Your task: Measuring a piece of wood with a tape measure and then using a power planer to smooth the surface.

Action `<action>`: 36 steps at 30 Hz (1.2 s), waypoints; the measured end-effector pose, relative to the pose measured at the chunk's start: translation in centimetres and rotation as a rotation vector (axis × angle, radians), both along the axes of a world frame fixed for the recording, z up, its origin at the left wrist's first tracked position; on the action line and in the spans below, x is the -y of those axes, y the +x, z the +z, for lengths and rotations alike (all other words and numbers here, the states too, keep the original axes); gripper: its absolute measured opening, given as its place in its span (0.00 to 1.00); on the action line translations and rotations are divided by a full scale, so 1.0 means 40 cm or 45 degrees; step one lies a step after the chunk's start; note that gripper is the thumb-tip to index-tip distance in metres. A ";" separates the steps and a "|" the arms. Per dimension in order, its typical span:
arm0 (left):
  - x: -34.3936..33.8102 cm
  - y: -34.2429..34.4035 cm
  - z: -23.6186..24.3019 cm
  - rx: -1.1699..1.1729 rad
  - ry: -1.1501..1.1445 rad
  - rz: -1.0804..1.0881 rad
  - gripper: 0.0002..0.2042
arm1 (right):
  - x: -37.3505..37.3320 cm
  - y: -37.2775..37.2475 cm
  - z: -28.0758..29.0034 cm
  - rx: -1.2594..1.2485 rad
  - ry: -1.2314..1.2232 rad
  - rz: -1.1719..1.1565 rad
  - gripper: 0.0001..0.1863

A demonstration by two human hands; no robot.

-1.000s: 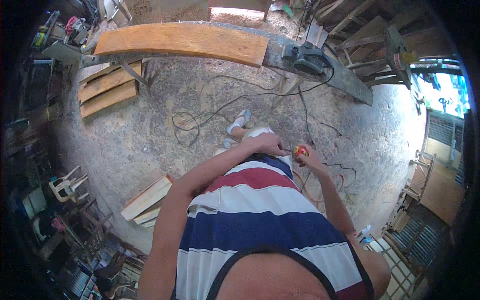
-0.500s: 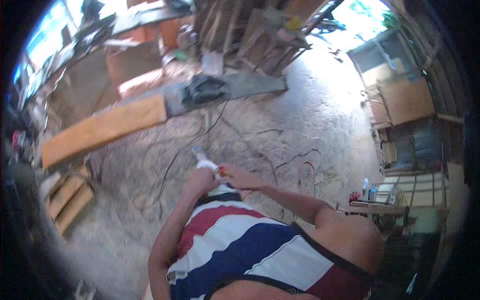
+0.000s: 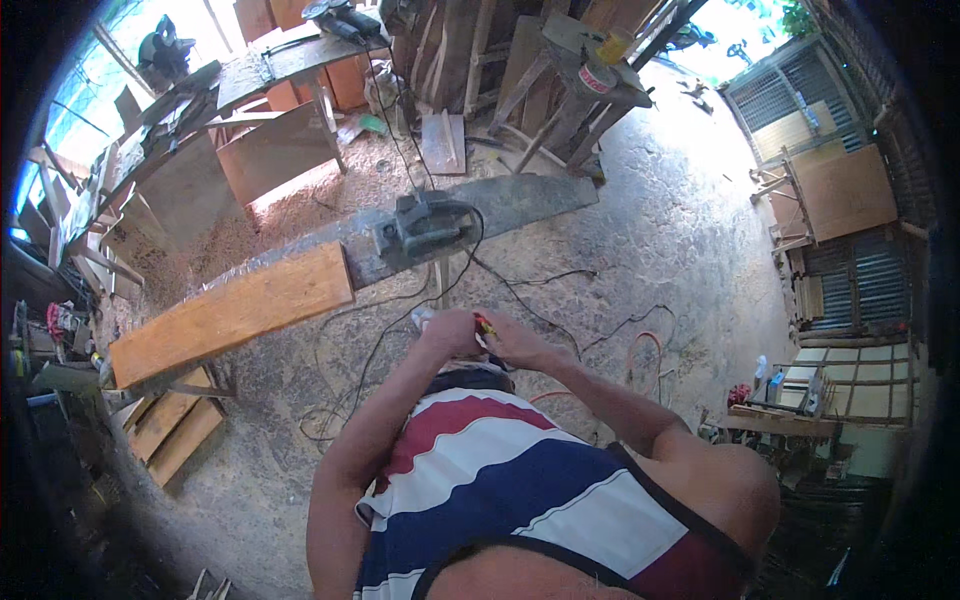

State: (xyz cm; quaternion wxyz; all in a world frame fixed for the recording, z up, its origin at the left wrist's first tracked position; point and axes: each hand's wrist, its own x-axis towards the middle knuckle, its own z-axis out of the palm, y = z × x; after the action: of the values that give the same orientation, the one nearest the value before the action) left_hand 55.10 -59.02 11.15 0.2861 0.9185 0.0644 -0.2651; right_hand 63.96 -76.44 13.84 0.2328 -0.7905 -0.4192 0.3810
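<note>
My left hand (image 3: 455, 335) is curled in front of my waist, against my right hand; whatever its fingers hold is hidden. My right hand (image 3: 510, 340) grips a small red-and-yellow object (image 3: 485, 327), partly covered by the fingers and looking like a tape measure. Beyond them, a long grey plank bench (image 3: 550, 200) runs crosswise, bearing a dark power planer (image 3: 420, 225) and, on its left part, an orange-brown board (image 3: 230, 310).
Dark cords and an orange hose (image 3: 645, 350) snake over the concrete floor (image 3: 690, 210). Stacked boards (image 3: 180, 440) lie at lower left. Cluttered wooden workbenches (image 3: 290, 65) line the back, a stool (image 3: 600, 70) stands back right, and panels (image 3: 850, 190) lean along the right side.
My view has swung rightward, bringing the planer toward the middle and more benches into sight. My hands have come closer together at waist level, the red-and-yellow object still in the right one.
</note>
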 end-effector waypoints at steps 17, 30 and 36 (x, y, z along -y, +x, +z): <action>-0.123 0.088 -0.054 0.164 -0.041 0.202 0.16 | -0.189 0.275 -0.031 0.113 -0.056 0.362 0.32; -0.049 -0.109 -0.023 0.598 0.205 0.078 0.06 | -0.104 -0.036 0.046 -0.163 0.086 0.113 0.32; -0.020 -0.114 -0.002 0.530 0.228 0.090 0.07 | -0.008 -0.079 -0.010 0.161 0.350 0.087 0.32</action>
State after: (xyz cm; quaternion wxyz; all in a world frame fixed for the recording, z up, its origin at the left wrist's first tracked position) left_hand 50.56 -58.23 11.08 0.2199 0.9723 0.0594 -0.0530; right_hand 60.79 -76.12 13.43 0.2989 -0.7588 -0.5080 0.2772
